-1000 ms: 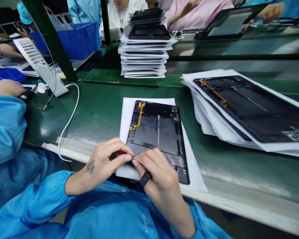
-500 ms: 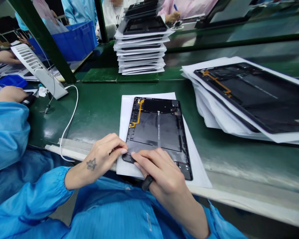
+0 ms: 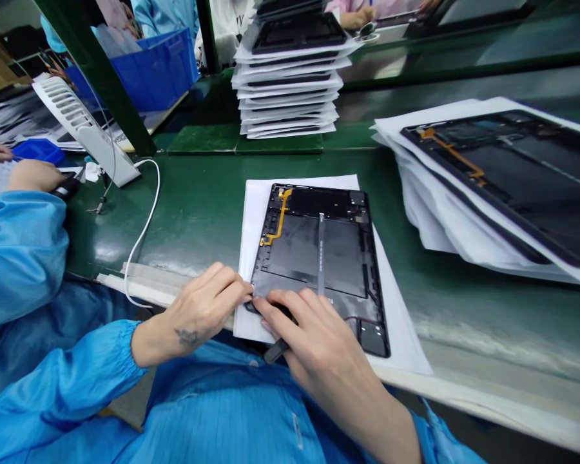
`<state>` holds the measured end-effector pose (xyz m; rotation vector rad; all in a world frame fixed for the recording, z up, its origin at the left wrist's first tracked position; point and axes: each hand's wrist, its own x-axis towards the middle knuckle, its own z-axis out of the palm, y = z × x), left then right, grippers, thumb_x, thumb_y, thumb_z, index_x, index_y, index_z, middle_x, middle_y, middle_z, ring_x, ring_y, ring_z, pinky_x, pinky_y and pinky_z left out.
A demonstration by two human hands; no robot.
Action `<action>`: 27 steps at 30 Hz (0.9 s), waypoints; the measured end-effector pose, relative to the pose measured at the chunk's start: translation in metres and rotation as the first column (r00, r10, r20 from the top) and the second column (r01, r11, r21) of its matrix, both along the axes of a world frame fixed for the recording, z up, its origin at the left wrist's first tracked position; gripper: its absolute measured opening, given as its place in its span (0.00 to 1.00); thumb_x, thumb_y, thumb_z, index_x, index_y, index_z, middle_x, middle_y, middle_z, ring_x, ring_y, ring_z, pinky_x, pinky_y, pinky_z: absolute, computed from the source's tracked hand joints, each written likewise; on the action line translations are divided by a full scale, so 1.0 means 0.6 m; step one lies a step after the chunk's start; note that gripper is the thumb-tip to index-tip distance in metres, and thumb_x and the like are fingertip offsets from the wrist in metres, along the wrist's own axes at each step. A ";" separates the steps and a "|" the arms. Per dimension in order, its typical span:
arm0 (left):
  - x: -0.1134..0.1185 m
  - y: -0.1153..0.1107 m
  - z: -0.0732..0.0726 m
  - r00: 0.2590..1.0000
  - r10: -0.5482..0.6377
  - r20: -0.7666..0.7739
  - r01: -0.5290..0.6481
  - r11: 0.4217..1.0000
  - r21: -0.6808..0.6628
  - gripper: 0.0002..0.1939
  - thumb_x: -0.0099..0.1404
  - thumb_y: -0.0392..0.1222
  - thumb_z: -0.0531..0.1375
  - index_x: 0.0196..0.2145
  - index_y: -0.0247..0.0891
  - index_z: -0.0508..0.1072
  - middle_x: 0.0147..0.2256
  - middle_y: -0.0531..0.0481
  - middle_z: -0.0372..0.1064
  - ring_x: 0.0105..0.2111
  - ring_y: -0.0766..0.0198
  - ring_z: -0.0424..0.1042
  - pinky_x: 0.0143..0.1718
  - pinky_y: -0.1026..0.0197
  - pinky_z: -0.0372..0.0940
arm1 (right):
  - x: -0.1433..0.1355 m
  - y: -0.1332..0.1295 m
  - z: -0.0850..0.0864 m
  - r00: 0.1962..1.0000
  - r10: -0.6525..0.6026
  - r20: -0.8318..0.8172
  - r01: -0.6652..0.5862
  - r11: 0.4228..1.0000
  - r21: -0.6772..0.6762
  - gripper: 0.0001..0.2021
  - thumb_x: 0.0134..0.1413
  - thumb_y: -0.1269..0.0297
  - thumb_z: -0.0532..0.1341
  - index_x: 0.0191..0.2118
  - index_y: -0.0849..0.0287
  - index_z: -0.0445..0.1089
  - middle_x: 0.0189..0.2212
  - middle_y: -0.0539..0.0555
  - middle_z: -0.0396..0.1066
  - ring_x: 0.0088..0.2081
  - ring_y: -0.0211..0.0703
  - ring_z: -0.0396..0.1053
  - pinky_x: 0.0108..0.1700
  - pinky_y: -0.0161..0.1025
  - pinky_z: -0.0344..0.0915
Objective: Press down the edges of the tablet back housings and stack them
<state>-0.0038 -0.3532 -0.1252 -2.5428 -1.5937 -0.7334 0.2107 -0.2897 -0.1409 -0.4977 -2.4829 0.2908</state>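
Note:
An open tablet back cover (image 3: 294,251), black inside with an orange flex cable (image 3: 283,216) at its upper left, lies on white paper sheets (image 3: 406,341) in front of me. At its lower left corner my left hand (image 3: 205,308) is closed in a pinch; whatever the fingertips have between them is hidden. My right hand (image 3: 319,338) rests over the lower part of the cover, fingers curled round a slim black tool (image 3: 275,351). Only the tool's blunt end shows below the palm. The fingertips of both hands nearly meet at that corner.
More covers interleaved with paper form a stack (image 3: 290,96) at the back and a pile (image 3: 464,212) on the right. A white desk fan (image 3: 84,129) with a white cable (image 3: 154,193) stands left, near a blue bin (image 3: 149,71). A co-worker's sleeve (image 3: 24,238) is at far left.
The view has shifted slightly, moving the scene rightward. My right fingers have curled further at the corner, and the black tool's end has swung left and lies flatter. My left hand stays pinched there.

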 end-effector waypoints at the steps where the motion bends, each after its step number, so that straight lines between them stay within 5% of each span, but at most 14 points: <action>1: -0.003 0.000 0.002 1.000 0.015 0.020 -0.015 1.000 0.011 0.06 0.74 0.32 0.55 0.44 0.35 0.71 0.37 0.46 0.71 0.37 0.61 0.68 0.39 0.58 0.66 | -0.001 0.000 0.000 1.000 -0.001 0.007 0.001 1.000 0.003 0.14 0.67 0.76 0.51 0.52 0.63 0.70 0.42 0.58 0.74 0.38 0.48 0.64 0.37 0.44 0.61; 5: -0.011 -0.008 0.000 0.995 0.071 0.075 -0.077 0.995 0.068 0.07 0.73 0.30 0.56 0.45 0.36 0.72 0.38 0.46 0.72 0.37 0.63 0.70 0.40 0.59 0.68 | -0.003 0.000 0.000 1.000 -0.003 0.023 0.002 1.000 0.030 0.15 0.65 0.77 0.52 0.52 0.64 0.70 0.42 0.59 0.73 0.38 0.48 0.63 0.37 0.44 0.60; 13: -0.015 -0.025 -0.016 0.996 -0.048 -0.081 0.054 0.996 0.073 0.16 0.73 0.28 0.52 0.56 0.30 0.68 0.42 0.39 0.74 0.42 0.57 0.72 0.43 0.56 0.73 | -0.010 -0.001 0.003 1.000 -0.008 0.008 0.007 0.998 0.064 0.17 0.64 0.80 0.49 0.50 0.65 0.71 0.41 0.60 0.74 0.38 0.49 0.64 0.36 0.44 0.60; 16: -0.011 -0.023 -0.005 0.987 -0.068 -0.146 0.085 0.989 0.119 0.17 0.74 0.29 0.51 0.57 0.28 0.67 0.42 0.37 0.74 0.42 0.56 0.73 0.41 0.54 0.74 | -0.004 -0.001 0.004 1.000 -0.007 -0.027 0.007 1.000 0.016 0.12 0.70 0.69 0.52 0.52 0.64 0.69 0.42 0.59 0.73 0.38 0.49 0.65 0.37 0.44 0.62; 19: -0.002 -0.023 0.006 0.964 -0.076 -0.256 0.121 0.979 0.162 0.15 0.73 0.29 0.51 0.55 0.25 0.68 0.39 0.37 0.74 0.39 0.55 0.74 0.39 0.53 0.74 | 0.012 0.010 0.014 0.995 -0.040 -0.090 0.036 0.998 -0.056 0.31 0.69 0.43 0.48 0.59 0.69 0.63 0.46 0.65 0.72 0.43 0.52 0.69 0.43 0.45 0.67; 21: 0.004 -0.025 0.009 0.940 -0.070 -0.333 0.138 0.973 0.185 0.13 0.73 0.28 0.52 0.53 0.25 0.70 0.38 0.39 0.74 0.38 0.56 0.74 0.38 0.54 0.74 | 0.025 0.022 0.026 0.995 -0.078 -0.065 0.075 0.996 -0.049 0.39 0.66 0.37 0.41 0.62 0.70 0.59 0.44 0.65 0.71 0.42 0.52 0.70 0.42 0.45 0.68; 24: 0.005 -0.026 0.007 0.924 -0.066 -0.376 0.144 0.972 0.184 0.12 0.72 0.28 0.53 0.51 0.26 0.70 0.38 0.40 0.73 0.37 0.56 0.73 0.36 0.55 0.73 | 0.039 0.036 0.046 0.995 -0.096 0.015 0.094 0.992 0.080 0.29 0.72 0.46 0.42 0.61 0.63 0.62 0.35 0.57 0.71 0.32 0.46 0.69 0.32 0.41 0.63; 27: -0.007 -0.016 0.002 0.958 -0.115 -0.263 0.148 0.983 0.109 0.13 0.73 0.29 0.51 0.52 0.29 0.70 0.39 0.41 0.74 0.36 0.58 0.72 0.37 0.56 0.73 | 0.043 0.041 0.060 0.997 -0.065 0.042 0.057 0.984 0.170 0.16 0.74 0.60 0.47 0.55 0.59 0.66 0.30 0.52 0.71 0.27 0.42 0.67 0.28 0.39 0.59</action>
